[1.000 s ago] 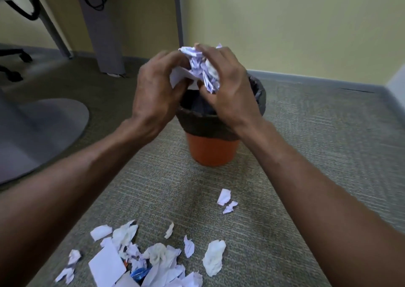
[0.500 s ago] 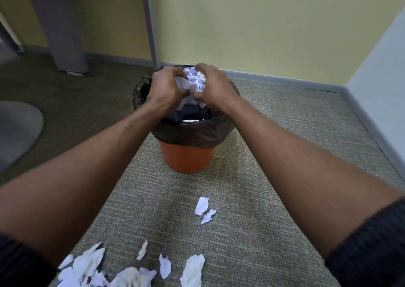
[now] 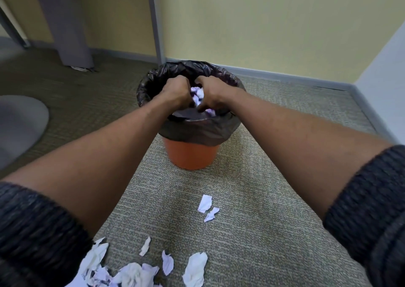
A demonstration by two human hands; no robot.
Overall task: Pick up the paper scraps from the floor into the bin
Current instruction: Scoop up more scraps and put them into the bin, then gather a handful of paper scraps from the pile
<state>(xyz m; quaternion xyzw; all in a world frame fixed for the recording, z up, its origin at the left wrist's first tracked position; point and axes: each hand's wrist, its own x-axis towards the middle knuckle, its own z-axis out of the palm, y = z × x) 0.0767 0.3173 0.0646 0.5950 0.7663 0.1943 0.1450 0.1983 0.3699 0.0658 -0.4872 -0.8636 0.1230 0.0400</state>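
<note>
Orange bin (image 3: pixel 190 155) with its black liner now sits right under my hands; they have dropped from above its rim into its mouth. My left hand (image 3: pixel 175 95) and right hand (image 3: pixel 213 94) stay cupped around 1 wad of scraps (image 3: pixel 197 94), unreleased. More scraps (image 3: pixel 195 269) lie behind my arms.

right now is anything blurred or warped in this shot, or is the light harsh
Head view: wide-angle bend stretches both forearms and curves the wall edges; light is soft and even, no glare; left hand, right hand and paper wad over the bin look slightly smeared.
</note>
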